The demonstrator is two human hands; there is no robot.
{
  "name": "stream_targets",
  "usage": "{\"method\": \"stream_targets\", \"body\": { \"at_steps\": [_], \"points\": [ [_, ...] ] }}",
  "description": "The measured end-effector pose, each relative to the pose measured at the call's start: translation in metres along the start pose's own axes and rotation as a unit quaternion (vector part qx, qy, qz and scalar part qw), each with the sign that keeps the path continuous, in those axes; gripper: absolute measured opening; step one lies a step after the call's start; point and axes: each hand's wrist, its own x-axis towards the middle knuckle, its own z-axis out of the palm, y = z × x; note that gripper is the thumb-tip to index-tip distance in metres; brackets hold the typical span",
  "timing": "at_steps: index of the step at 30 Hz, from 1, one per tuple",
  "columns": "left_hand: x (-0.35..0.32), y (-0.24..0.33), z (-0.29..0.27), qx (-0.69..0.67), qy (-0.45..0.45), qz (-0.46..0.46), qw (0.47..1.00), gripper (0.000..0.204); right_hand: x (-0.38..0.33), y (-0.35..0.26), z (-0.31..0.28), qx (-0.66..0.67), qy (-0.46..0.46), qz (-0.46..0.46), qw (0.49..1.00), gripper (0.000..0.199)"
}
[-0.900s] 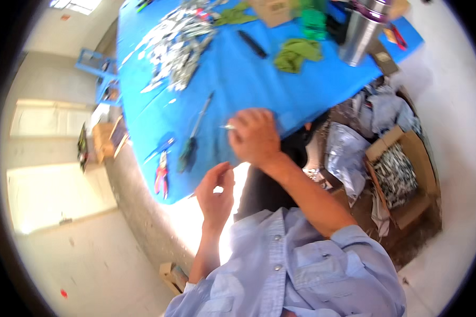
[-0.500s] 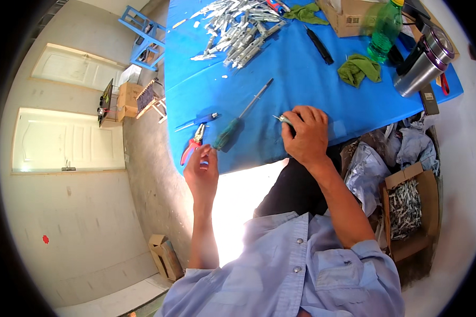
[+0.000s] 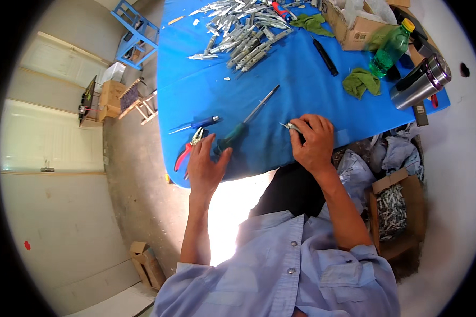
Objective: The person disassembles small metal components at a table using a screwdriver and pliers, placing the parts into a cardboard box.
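My left hand (image 3: 206, 168) is open at the table's near edge, thumb apart from the fingers. It lies between red-handled pliers (image 3: 184, 154) and a long screwdriver with a green handle (image 3: 232, 136), and partly covers the pliers. Whether its thumb touches the green handle is unclear. Just beyond is a blue-handled screwdriver (image 3: 203, 122). My right hand (image 3: 314, 141) is closed around a small tool (image 3: 289, 126) with a thin pointed metal tip; the palm hides the rest, so its kind does not show.
Slim metal parts (image 3: 248, 39) are heaped at the table's far side. To the right are a black pen-like tool (image 3: 324, 56), green cloths (image 3: 360, 83), a green bottle (image 3: 390, 53), a steel flask (image 3: 420, 82) and a carton (image 3: 354, 31). Below right, an open box (image 3: 392, 214) holds metal pieces.
My left hand has moved forward and its fingers have spread beside the green screwdriver handle. The right hand keeps its grip on the small tool. The whole view has shifted slightly.
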Motion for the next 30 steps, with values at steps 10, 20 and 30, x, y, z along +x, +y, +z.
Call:
{"method": "stream_targets", "body": {
  "at_steps": [10, 20, 30],
  "points": [
    [0.012, 0.000, -0.007, -0.185, -0.057, -0.034, 0.981, 0.033, 0.004, -0.001, -0.002, -0.004, -0.022, -0.005, 1.000, 0.012],
    [0.034, 0.049, -0.067, -0.450, 0.086, -0.092, 0.884, 0.030, 0.002, 0.002, 0.000, 0.001, -0.022, -0.001, 1.000, 0.010],
    [0.046, 0.077, -0.054, -0.346, 0.104, 0.077, 0.929, 0.027, 0.002, 0.003, 0.000, 0.015, -0.034, 0.006, 0.999, 0.012]
  ]
}}
